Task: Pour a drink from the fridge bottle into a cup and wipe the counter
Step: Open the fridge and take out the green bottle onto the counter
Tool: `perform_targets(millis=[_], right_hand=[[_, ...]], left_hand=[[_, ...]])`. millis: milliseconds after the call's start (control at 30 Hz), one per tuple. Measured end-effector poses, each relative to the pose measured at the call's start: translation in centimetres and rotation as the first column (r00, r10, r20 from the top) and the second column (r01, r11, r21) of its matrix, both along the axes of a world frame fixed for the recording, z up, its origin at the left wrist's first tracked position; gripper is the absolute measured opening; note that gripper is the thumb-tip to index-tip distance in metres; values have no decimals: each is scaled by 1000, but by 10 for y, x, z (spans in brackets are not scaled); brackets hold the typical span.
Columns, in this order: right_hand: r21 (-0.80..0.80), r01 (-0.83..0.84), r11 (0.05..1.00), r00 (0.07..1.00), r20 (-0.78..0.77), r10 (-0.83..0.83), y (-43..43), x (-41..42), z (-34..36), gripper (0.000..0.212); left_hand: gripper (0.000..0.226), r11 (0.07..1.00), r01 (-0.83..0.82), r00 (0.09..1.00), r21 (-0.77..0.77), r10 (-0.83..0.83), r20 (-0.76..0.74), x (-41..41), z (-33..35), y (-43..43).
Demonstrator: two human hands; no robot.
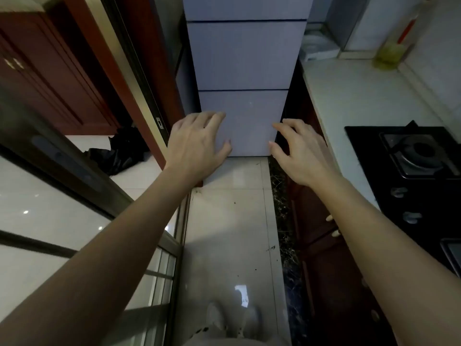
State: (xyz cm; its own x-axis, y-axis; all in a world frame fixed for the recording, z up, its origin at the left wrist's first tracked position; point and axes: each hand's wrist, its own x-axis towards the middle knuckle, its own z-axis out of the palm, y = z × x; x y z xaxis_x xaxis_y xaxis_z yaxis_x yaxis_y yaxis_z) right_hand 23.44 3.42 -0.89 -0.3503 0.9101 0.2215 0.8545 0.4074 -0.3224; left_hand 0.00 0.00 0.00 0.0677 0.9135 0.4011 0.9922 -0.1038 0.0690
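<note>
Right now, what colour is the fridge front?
The fridge looks white with a bluish tint, head view.

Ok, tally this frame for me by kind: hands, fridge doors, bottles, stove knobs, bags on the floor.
Hands: 2
Fridge doors: 3
Bottle: 1
Stove knobs: 2
Bag: 1
Total: 9

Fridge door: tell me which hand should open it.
Left, probably. The left hand overlaps the free left edge of the fridge; the right hand hangs at the edge tight against the counter. No handle shows.
</note>
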Motion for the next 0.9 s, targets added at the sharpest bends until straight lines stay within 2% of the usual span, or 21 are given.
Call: perform_targets(millis=[500,900], right_hand=[[52,-2,999,1000,4,2,25,34,-9,51],[16,-27,1000,1000,9,27,129,-6,-20,59]], left_hand=[[57,999,-44,999,-28,43,-12,30,-13,13],[59,998,-44,998,-42,46,50,-2,-25,124]])
